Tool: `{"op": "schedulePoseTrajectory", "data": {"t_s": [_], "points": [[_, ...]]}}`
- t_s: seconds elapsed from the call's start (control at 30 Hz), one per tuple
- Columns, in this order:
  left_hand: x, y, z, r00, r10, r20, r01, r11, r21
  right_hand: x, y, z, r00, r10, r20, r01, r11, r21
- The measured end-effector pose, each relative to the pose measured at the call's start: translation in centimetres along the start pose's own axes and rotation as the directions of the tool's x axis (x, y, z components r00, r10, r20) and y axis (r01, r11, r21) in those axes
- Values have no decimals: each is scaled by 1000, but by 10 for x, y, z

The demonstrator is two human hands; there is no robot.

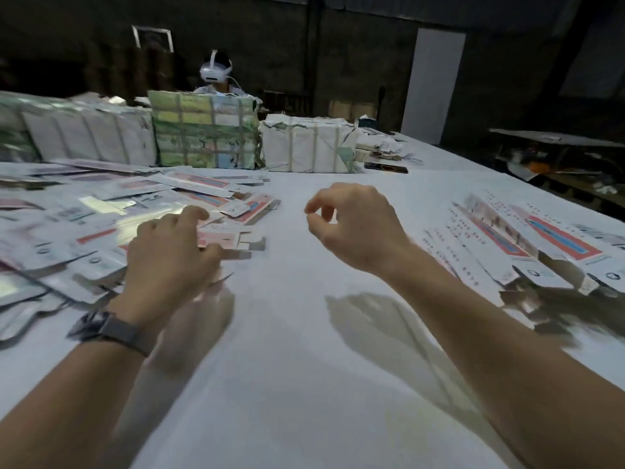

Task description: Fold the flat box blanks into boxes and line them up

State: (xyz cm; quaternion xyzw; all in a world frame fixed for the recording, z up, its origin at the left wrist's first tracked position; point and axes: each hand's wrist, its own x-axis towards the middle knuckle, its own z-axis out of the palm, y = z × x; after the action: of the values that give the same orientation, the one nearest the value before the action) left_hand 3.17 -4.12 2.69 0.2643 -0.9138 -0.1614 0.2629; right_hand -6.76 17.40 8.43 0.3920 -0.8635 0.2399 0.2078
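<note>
A loose heap of flat box blanks (101, 211), white with red and blue print, covers the left of the white table (304, 367). My left hand (172, 255) reaches onto the heap's right edge, its fingers curled over one flat blank (233, 236) with cut tabs. My right hand (351, 225) hovers above the bare table centre, fingers loosely curled, holding nothing. On the right several folded long boxes (527, 245) lie side by side in a row.
Three strapped paper bundles (206, 130) stand across the table's far side, with a dark phone (385, 167) beside the rightmost one. A person wearing a white headset (216, 71) sits behind them. The table's right edge falls off to a dark floor.
</note>
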Motion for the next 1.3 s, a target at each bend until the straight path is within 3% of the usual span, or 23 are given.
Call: {"op": "schedulePoseTrajectory", "data": {"t_s": [0.07, 0.17, 0.27, 0.53, 0.67, 0.83, 0.9, 1.0, 1.1, 1.23, 1.3], "points": [[2, -17, -1, 983, -153, 103, 128, 967, 219, 2, -22, 6, 997, -60, 45, 56, 995, 84], [3, -32, -2, 950, -247, 188, 185, 936, 298, 9, -48, 18, 988, -126, 86, 110, 980, 165], [3, -29, -4, 956, -208, 207, 129, 931, 341, 18, -66, 29, 981, -161, 108, 134, 965, 224], [-2, -6, -5, 996, 9, 93, -52, 880, 473, 18, -65, 54, 987, -136, 86, 101, 939, 328], [-6, -1, -15, 984, 155, -91, -117, 938, 327, 20, -60, 56, 994, -99, -37, 106, 929, 356], [-15, 13, -30, 964, 135, -227, -161, 982, -103, 29, -50, 46, 968, 7, -250, 113, 878, 464], [-16, 20, -33, 979, 66, -193, -131, 928, -348, 36, -43, 39, 954, 73, -292, 96, 846, 525], [-20, 26, -33, 1000, 5, 10, 2, 782, -623, 42, -34, 32, 948, 201, -248, 15, 747, 665], [-22, 29, -23, 988, 33, 152, 83, 715, -694, 44, -29, 30, 944, 281, -173, -63, 669, 741], [-24, 30, -17, 995, 99, 13, -77, 836, -543, 45, -25, 31, 964, 203, -171, -101, 876, 472], [-24, 29, -19, 990, 118, -71, -137, 885, -445, 43, -24, 32, 970, 177, -164, -110, 930, 352]]}}
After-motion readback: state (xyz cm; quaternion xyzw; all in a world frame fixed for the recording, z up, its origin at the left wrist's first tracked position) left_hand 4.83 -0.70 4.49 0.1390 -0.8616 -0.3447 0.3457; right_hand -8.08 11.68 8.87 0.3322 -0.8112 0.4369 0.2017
